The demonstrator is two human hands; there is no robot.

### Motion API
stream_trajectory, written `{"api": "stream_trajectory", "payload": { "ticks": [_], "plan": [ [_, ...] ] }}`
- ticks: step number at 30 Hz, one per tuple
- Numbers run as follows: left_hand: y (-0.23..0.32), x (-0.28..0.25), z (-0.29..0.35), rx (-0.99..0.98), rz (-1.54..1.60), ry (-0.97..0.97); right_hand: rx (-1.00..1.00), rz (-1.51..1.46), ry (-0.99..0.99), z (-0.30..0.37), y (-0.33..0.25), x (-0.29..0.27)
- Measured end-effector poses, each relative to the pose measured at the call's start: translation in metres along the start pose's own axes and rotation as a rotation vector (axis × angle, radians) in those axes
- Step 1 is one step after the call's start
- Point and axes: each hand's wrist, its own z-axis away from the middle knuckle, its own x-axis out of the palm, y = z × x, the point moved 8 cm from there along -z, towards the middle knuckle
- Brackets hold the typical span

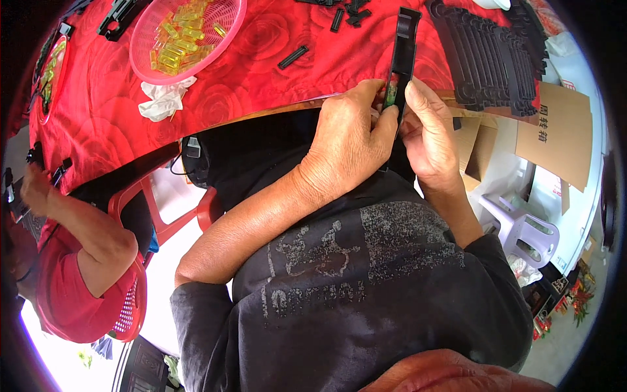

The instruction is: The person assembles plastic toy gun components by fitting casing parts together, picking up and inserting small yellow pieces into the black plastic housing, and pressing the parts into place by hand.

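Observation:
A long, narrow black plastic housing (405, 49) stands almost upright at the table's near edge, gripped between my two hands. My left hand (349, 134) is closed, its thumb and fingertips pressed to the housing's left side. A small greenish piece (392, 90) shows there, partly covered by the fingers; what it is I cannot make out. My right hand (431, 130) holds the housing from the right, thumb along its edge and the other fingers behind. The housing's lower end is hidden by the hands.
A pink basket (139, 49) of yellow clear vials (177, 51) stands at the far left, with crumpled white tissue (163, 99) before it. Black strips (292, 57) lie on the red cloth; many black housings (486, 62) are stacked right. A person in red (91, 281) sits at left.

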Motion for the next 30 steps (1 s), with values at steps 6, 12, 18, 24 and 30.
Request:
{"api": "stream_trajectory", "payload": {
  "ticks": [6,12,18,24,30],
  "plan": [
    [-0.0035,0.0003,-0.0004,0.002,0.05,0.046,0.025,-0.005,0.014,0.0,0.001,0.0006],
    [-0.0012,-0.0042,-0.0076,-0.031,0.016,0.078,0.015,0.05,0.052,-0.002,0.0027,-0.002],
    [-0.0009,-0.0029,-0.0073,-0.006,0.031,0.059,0.017,0.062,0.104,-0.003,-0.0007,-0.0022],
    [0.0003,-0.002,-0.0044,-0.014,0.045,0.028,0.028,0.021,0.043,-0.0054,-0.0013,-0.0045],
    [-0.0037,-0.0005,-0.0033,0.012,0.033,0.072,0.032,0.006,0.065,-0.0036,-0.0013,-0.0021]
  ]
}}
